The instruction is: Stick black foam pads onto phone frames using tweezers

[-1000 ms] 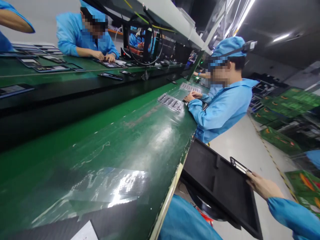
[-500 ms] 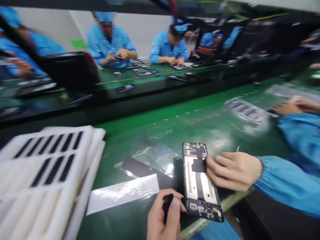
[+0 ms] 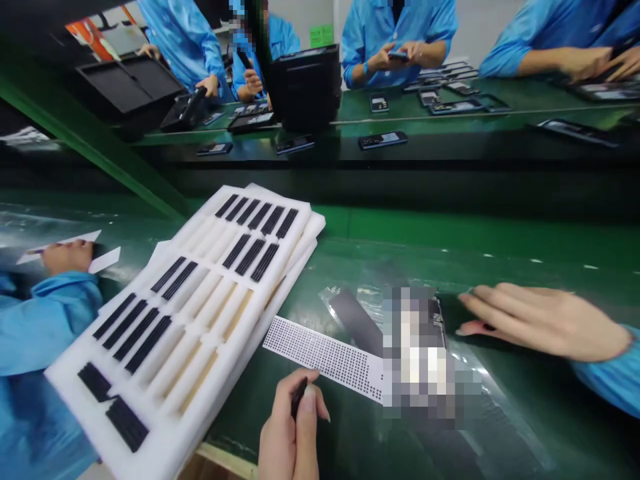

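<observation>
My left hand is closed at the lower middle, thumb against curled fingers. It pinches a small black piece, mostly hidden by the fingers. To its right, the opened phone lies on the bench, largely covered by a pixelated patch. My right hand is just right of the phone, palm down and fingers stretched out, apart from it. A white sheet with rows of black dots runs from beside the foam tray to the phone. Strips of clear film lie around them.
A stack of white foam trays, its slots partly filled with black strips, stands at left. Beside it are a co-worker's sleeve and hand. A ledge with several phones runs across the back, with people in blue beyond. A green post slants at upper left.
The view has swung left, bringing the whole foam tray and another worker's arm into sight. My right hand has come off the phone, which now lies on the bench. My left hand keeps its black piece.
</observation>
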Demonstrator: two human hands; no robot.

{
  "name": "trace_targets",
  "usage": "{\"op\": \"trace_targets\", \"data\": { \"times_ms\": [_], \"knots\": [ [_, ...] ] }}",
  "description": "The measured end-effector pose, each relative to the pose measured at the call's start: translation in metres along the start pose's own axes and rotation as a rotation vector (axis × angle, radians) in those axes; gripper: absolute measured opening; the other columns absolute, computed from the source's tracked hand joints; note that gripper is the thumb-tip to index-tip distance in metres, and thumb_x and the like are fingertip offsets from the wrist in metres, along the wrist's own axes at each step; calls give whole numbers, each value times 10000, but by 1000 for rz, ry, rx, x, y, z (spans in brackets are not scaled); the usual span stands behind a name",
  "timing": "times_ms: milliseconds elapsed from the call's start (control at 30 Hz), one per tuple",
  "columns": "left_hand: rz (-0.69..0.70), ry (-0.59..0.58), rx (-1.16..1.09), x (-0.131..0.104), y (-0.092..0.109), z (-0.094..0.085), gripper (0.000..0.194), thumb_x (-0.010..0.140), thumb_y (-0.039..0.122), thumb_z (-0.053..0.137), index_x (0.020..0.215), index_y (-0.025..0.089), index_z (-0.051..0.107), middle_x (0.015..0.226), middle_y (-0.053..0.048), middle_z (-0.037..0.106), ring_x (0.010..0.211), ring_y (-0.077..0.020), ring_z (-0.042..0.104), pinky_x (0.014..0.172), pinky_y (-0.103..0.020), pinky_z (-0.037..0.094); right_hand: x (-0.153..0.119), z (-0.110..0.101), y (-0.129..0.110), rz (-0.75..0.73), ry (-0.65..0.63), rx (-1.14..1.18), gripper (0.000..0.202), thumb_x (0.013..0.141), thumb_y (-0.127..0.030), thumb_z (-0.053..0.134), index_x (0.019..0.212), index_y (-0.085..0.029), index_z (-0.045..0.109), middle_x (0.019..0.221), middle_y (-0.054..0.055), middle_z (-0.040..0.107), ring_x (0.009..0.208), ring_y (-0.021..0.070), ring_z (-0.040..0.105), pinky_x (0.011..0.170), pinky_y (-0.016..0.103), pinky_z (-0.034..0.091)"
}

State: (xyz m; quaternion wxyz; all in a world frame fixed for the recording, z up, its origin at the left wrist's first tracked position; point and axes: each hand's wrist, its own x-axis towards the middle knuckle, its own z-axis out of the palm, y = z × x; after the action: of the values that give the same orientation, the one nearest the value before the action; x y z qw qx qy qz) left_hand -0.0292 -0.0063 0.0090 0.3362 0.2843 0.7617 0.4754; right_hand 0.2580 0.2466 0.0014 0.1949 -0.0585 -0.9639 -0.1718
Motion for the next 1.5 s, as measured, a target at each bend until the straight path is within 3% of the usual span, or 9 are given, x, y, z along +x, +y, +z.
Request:
{"op": "trace_targets", "data": {
  "times_ms": [200, 267, 333, 500, 567, 667, 867, 1033, 1500],
  "knots": [
    [151, -44, 281, 26, 23, 2, 238, 1038, 363, 395, 1170, 243, 551, 693, 59, 540, 569, -115, 503, 589, -240, 388, 15, -1, 25, 1386, 243, 780, 466, 981, -569, 461, 746, -236, 687, 795, 67, 691, 545, 175, 576, 433, 315, 482],
    [206, -65, 354, 36, 22, -2, 237, 1040, 357, 400, 1183, 242, 549, 667, 61, 528, 578, -121, 536, 583, -229, 419, 40, 6, 29, 1599, 265, 1174, 445, 884, -601, 609, 689, -214, 707, 705, 73, 674, 459, 141, 517, 369, 282, 440],
    [337, -70, 479, 44, 16, -7, 214, 1024, 315, 451, 1191, 242, 563, 722, 38, 587, 634, -130, 594, 603, -225, 459, 70, 15, 26, 1646, 150, 1494, 445, 818, -598, 686, 673, -179, 733, 661, 93, 671, 461, 146, 559, 393, 272, 483],
    [776, -136, 775, 43, -7, -12, 363, 975, 106, 442, 1307, 181, 569, 989, -84, 676, 805, -151, 669, 667, -224, 525, 129, 39, -7, 1475, -22, 1643, 602, 867, -665, 602, 584, -140, 682, 528, 48, 590, 424, 86, 514, 386, 178, 423],
    [901, -199, 893, 36, -13, -8, 408, 963, 99, 438, 1341, 164, 575, 1182, -142, 678, 856, -169, 677, 657, -235, 542, 136, 43, -20, 1414, -97, 1674, 623, 897, -687, 553, 636, -137, 682, 470, 19, 560, 358, 62, 459, 343, 156, 344],
    [1025, -284, 1042, 28, -17, 3, 392, 954, 139, 479, 1315, 168, 630, 1448, -139, 570, 725, -150, 633, 560, -254, 532, 127, 41, -34, 1221, -273, 1812, 577, 941, -661, 512, 756, -145, 689, 519, 54, 660, 397, 107, 577, 398, 178, 454],
    [1030, -390, 1198, 25, -18, 15, 442, 945, 145, 464, 1353, 188, 627, 1485, -96, 536, 765, -180, 609, 563, -276, 538, 84, 32, -58, 862, -148, 1613, 233, 996, -366, 575, 887, -204, 702, 810, 46, 758, 727, 168, 752, 612, 209, 607],
    [1025, -395, 1239, 22, -19, 15, 460, 947, 146, 466, 1386, 183, 598, 1471, -92, 550, 796, -199, 609, 576, -287, 543, 68, 32, -66, 529, -98, 1385, 209, 1003, -185, 531, 1111, -217, 708, 964, 59, 751, 903, 177, 731, 771, 251, 607],
    [1129, -376, 1152, 31, -25, 15, 485, 923, 65, 389, 1346, 124, 618, 1401, -128, 610, 716, -181, 628, 508, -269, 506, 74, 29, -66, 368, -113, 1347, 230, 1050, -201, 455, 1139, -178, 666, 965, 78, 736, 927, 174, 697, 776, 266, 582]
  ]
}}
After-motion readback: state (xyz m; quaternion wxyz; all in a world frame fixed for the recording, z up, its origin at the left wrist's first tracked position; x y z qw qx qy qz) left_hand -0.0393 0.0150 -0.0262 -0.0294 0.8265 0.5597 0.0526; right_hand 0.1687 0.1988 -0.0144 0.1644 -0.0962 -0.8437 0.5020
